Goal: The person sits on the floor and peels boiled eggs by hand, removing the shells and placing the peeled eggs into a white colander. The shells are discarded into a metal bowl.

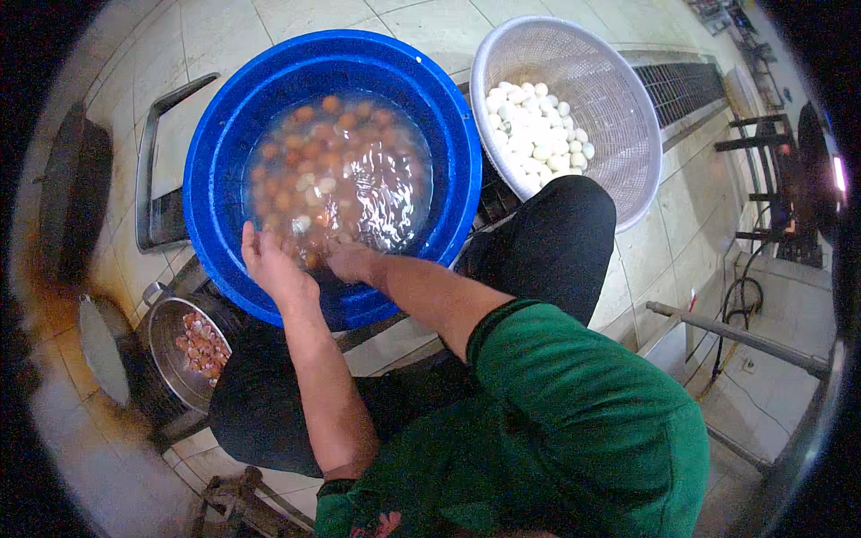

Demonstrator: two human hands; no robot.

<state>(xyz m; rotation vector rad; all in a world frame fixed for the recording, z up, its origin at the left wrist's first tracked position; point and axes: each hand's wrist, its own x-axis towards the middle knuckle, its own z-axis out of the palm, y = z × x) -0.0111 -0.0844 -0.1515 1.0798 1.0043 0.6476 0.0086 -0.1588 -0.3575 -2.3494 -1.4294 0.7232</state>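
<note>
A large blue plastic tub (329, 47) stands before me, with many brown eggs (294, 141) under cloudy water. Some pale pieces, eggs or bits of shell, show near its middle. My left hand (269, 259) is at the tub's near left side, fingers raised at the water; whether it holds anything is unclear. Close to it, my right hand (350, 259) dips into the water at the near edge, its fingers partly hidden. To the tub's right, peeled white eggs (535, 131) lie in a white mesh plastic basket (612, 121), which leans at a tilt beside my knee.
At the left, a metal pot (176, 383) holds eggshell pieces (202, 346). A metal tray (145, 195) lies behind the tub's left side. A floor drain grate (683, 84) runs past the basket. Metal pipes (740, 336) and hoses (743, 296) are at the right.
</note>
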